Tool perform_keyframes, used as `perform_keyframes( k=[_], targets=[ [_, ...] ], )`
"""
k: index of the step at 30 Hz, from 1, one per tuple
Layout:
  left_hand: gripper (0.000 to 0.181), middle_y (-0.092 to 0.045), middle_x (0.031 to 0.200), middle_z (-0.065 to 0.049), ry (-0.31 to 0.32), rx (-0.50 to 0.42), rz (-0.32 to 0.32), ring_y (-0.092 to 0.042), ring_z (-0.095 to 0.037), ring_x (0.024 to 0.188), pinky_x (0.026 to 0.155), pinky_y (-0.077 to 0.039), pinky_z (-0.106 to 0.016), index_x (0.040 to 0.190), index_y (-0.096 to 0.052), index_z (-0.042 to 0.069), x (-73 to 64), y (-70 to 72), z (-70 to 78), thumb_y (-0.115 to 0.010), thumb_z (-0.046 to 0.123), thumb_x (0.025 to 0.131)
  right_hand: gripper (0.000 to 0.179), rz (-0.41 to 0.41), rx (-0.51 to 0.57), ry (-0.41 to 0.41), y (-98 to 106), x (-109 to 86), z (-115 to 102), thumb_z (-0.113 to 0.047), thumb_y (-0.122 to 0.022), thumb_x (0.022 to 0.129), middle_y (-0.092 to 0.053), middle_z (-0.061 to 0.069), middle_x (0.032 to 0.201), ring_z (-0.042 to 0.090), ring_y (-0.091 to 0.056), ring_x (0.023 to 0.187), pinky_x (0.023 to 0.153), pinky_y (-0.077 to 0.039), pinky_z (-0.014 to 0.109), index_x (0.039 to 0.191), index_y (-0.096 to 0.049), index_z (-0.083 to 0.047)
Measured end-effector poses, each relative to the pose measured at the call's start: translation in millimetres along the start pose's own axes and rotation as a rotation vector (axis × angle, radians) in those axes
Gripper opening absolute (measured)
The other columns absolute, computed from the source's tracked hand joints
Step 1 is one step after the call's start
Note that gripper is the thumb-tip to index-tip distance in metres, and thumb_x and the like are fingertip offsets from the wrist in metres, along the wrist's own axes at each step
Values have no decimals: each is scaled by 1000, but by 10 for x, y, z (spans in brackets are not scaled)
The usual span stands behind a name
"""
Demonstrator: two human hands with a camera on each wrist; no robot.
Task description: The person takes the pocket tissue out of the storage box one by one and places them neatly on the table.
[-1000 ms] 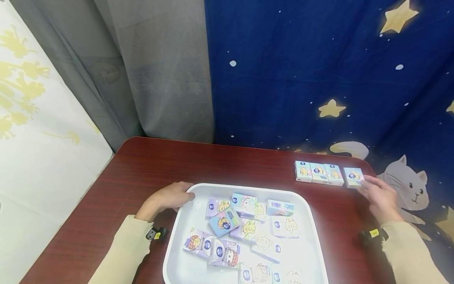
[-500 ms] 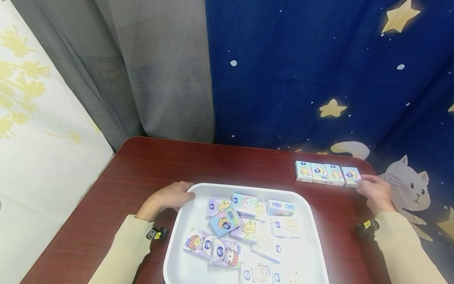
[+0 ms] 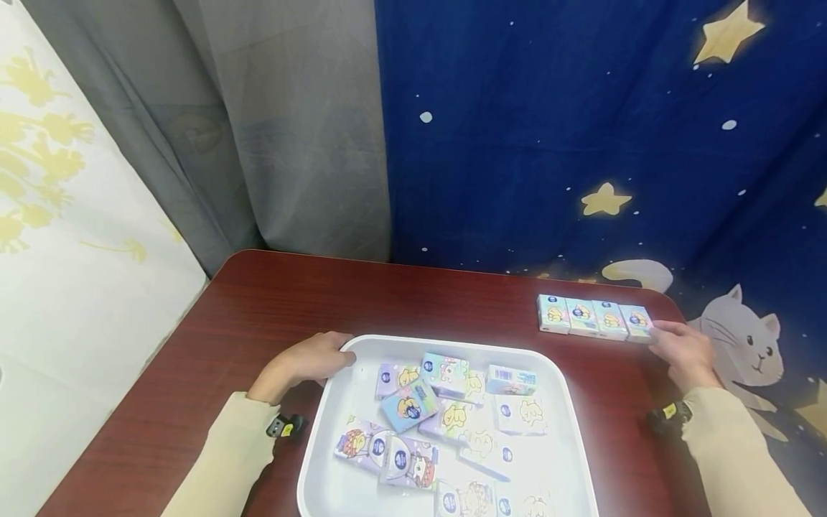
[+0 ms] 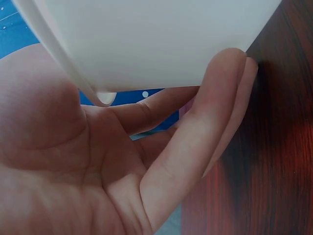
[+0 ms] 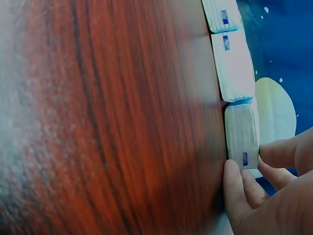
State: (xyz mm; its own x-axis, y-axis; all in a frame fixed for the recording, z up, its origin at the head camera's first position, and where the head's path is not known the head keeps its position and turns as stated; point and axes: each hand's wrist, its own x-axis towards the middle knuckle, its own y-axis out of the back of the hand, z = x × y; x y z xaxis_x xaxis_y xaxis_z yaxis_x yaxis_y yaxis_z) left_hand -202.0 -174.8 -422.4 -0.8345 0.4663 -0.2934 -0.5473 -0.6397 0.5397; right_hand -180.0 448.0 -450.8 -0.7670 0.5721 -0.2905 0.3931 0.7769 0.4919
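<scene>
Up close, one white tray (image 3: pixel 452 344) with twelve printed packs (image 3: pixel 409 404) visible, its near end out of frame; the left hand (image 3: pixel 310 357) grips the far-left corner, thumb over the rim, fingers against the outer wall. Farther out, the right hand (image 3: pixel 686 352) pinches the end pack (image 3: pixel 636 322), one of four in a touching row on the table (image 3: pixel 420 298); behind, one blue curtain (image 3: pixel 491 143).
</scene>
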Motion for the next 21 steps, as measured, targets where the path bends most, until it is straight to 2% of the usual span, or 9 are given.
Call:
perform_keyframes(
  k=[3, 7, 11, 13, 15, 17, 18, 21],
  targets=[
    [37, -75, 97, -9, 0, -1, 2, -76, -24, 78, 64, -66, -45, 137, -66, -3, -2, 2, 4, -58, 11, 104, 65, -14, 20, 6, 8, -10, 11, -29, -55, 112, -36, 38, 166, 51, -54, 135, 123, -33, 67, 164, -41, 7],
    [36, -75, 97, -9, -1, -5, 2, -76, -24, 78, 64, -66, -45, 136, -66, -3, -4, 0, 6, -58, 11, 104, 66, -21, 25, 16, 12, -33, 29, -31, -54, 112, -34, 37, 168, 52, -49, 143, 125, -31, 65, 165, -39, 7],
    [36, -75, 97, -9, 0, -10, -2, -76, -25, 78, 64, -66, -45, 137, -66, -3, 3, -7, -6, -58, 10, 104, 67, 1, -3, 21, 4, -84, 40, -32, -52, 112, -34, 37, 167, 53, -48, 144, 123, -37, 63, 164, -37, 7],
    [37, -75, 98, -9, 2, -12, -4, -76, -25, 78, 65, -67, -45, 137, -66, -3, 7, -8, -11, -58, 11, 104, 65, 25, -37, 29, -1, -123, 27, -32, -53, 112, -39, 38, 161, 52, -55, 133, 115, -50, 57, 161, -40, 9],
    [37, -75, 98, -9, 2, -11, -3, -76, -25, 78, 64, -67, -45, 137, -66, -3, 11, -6, -15, -58, 11, 104, 61, 44, -72, 39, -9, -171, 6, -31, -54, 111, -43, 38, 154, 47, -58, 119, 96, -57, 48, 153, -43, 11],
    [37, -75, 98, -9, 3, -10, -3, -76, -25, 78, 64, -67, -45, 138, -66, -3, 15, -3, -18, -58, 11, 104, 56, 57, -102, 53, -21, -234, -29, -31, -55, 110, -46, 36, 148, 41, -56, 111, 80, -52, 39, 147, -46, 11],
    [38, -75, 98, -9, 4, -7, -2, -76, -25, 78, 64, -67, -45, 138, -66, -3, 16, -2, -20, -58, 11, 104, 55, 58, -107, 64, -29, -271, -49, -31, -55, 110, -47, 36, 147, 40, -56, 110, 76, -49, 35, 145, -47, 10],
    [38, -75, 99, -9, 7, 3, -2, -76, -24, 79, 64, -67, -44, 138, -66, -3, 19, 1, -27, -58, 11, 104, 55, 24, -117, 110, -52, -416, -131, -34, -54, 111, -46, 36, 150, 42, -55, 115, 77, -47, 33, 146, -46, 9]
  ],
)
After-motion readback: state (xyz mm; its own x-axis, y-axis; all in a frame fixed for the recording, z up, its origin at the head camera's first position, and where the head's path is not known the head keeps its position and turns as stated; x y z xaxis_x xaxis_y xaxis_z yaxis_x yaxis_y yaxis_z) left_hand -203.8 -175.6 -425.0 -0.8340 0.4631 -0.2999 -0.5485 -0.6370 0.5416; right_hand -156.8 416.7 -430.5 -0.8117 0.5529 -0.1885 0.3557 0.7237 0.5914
